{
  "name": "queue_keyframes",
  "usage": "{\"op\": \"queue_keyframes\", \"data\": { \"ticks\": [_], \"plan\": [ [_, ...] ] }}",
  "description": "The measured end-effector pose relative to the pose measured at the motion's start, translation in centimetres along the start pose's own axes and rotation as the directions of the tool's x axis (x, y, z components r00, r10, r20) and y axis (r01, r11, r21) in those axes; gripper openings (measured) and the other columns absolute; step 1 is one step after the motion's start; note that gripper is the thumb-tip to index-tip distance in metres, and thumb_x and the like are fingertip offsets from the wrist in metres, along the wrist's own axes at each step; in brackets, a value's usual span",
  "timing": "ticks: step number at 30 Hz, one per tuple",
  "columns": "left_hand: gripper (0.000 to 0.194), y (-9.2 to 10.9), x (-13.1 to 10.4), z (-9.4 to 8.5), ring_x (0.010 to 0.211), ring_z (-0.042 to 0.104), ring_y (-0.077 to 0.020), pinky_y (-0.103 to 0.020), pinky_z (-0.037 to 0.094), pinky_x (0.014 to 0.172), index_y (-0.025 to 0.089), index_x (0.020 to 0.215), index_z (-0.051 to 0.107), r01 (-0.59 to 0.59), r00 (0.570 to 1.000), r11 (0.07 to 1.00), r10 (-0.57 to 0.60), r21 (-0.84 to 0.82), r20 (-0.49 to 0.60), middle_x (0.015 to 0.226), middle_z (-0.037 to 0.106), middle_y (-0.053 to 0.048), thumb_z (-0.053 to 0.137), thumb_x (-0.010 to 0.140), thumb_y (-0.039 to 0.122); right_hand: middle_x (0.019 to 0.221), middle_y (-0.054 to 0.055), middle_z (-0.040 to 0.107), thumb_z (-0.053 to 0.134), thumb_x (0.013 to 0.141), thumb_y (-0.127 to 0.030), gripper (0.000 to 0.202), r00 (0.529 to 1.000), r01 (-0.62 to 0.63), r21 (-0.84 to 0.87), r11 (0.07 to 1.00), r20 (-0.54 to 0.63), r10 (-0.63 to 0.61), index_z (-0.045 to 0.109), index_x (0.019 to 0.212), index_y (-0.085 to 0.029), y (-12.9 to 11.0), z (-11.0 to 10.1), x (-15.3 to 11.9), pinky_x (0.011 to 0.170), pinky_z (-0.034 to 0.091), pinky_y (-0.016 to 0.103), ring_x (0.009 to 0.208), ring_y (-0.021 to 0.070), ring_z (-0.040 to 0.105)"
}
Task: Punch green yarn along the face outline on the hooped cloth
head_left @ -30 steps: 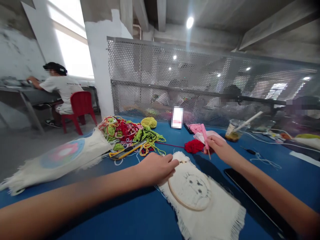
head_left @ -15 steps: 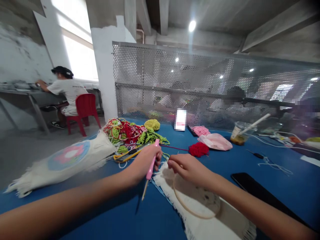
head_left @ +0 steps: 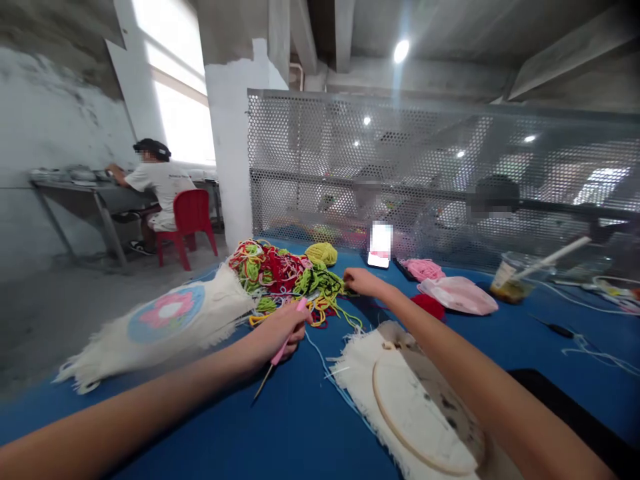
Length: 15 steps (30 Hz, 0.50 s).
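Note:
My left hand [head_left: 286,331] is closed around the pink handle of a punch needle [head_left: 280,352], its metal tip pointing down above the blue table. My right hand [head_left: 365,283] reaches across to the right edge of a tangled yarn pile [head_left: 273,270]. Its fingers are curled together beside green yarn [head_left: 323,283]; what they pinch is hidden. Under my right forearm lies white fringed cloth [head_left: 357,360] in a round wooden hoop [head_left: 395,427], with dark marks on it. Light blue yarn [head_left: 345,393] runs along the cloth's left edge.
A finished flower piece [head_left: 167,313] lies left. Behind the yarn are a yellow ball [head_left: 321,253] and a lit phone [head_left: 379,247]. Red yarn [head_left: 429,307], a pink bag [head_left: 460,295] and a cup [head_left: 510,280] stand right. A perforated metal screen [head_left: 310,167] borders the table; a person [head_left: 167,183] sits far left.
My right hand has moved from the cloth's top edge forward to the yarn pile. My left hand, still gripping the punch needle, has lowered slightly. The view has swung left, uncovering more of the hoop.

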<state>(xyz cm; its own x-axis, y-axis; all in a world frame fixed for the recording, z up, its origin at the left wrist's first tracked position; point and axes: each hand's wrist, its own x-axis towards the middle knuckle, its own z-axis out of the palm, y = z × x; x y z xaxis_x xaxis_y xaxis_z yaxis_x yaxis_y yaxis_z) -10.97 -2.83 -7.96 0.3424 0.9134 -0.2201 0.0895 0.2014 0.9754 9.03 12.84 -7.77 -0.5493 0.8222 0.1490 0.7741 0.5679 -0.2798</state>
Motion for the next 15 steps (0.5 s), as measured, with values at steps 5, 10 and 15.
{"op": "queue_keyframes", "data": {
  "ticks": [5, 10, 15],
  "plan": [
    [0.021, 0.3, -0.7, 0.9, 0.026, 0.021, -0.0034, -0.013, 0.016, 0.027, 0.020, 0.077, 0.040, 0.007, 1.000, 1.000, -0.007, -0.009, -0.015, 0.039, 0.029, 0.013, 0.044, 0.073, 0.040, 0.102, 0.006, 0.056, 0.047, 0.085, -0.028, 0.025, 0.997, -0.078, 0.010, 0.997, 0.004, 0.078, 0.053, 0.104, -0.014, 2.6, -1.3, -0.5, 0.073, 0.047, 0.035, 0.085, 0.0153, 0.056],
    [0.016, 0.3, -0.9, 1.3, 0.029, 0.019, -0.0034, -0.014, 0.015, 0.029, 0.018, 0.076, 0.042, 0.005, 1.000, 1.000, -0.005, 0.012, 0.003, 0.042, 0.027, 0.012, 0.043, 0.075, 0.034, 0.099, 0.006, 0.057, 0.046, 0.085, -0.029, 0.024, 0.973, -0.173, 0.020, 0.985, -0.152, 0.174, 0.053, 0.102, -0.014, 4.8, -4.7, -2.9, 0.072, 0.047, 0.034, 0.083, 0.0148, 0.056],
    [0.017, 0.0, -0.9, 1.3, 0.034, 0.021, -0.0038, -0.014, 0.017, 0.032, 0.017, 0.078, 0.044, -0.021, 0.999, 0.999, 0.021, 0.036, 0.025, 0.046, 0.028, 0.010, 0.039, 0.078, 0.033, 0.089, 0.005, 0.059, 0.043, 0.085, -0.028, 0.022, 0.960, -0.155, 0.016, 0.988, -0.233, 0.155, 0.056, 0.092, -0.012, 3.8, -5.9, -5.2, 0.070, 0.042, 0.031, 0.078, 0.0145, 0.054]
  ]
}}
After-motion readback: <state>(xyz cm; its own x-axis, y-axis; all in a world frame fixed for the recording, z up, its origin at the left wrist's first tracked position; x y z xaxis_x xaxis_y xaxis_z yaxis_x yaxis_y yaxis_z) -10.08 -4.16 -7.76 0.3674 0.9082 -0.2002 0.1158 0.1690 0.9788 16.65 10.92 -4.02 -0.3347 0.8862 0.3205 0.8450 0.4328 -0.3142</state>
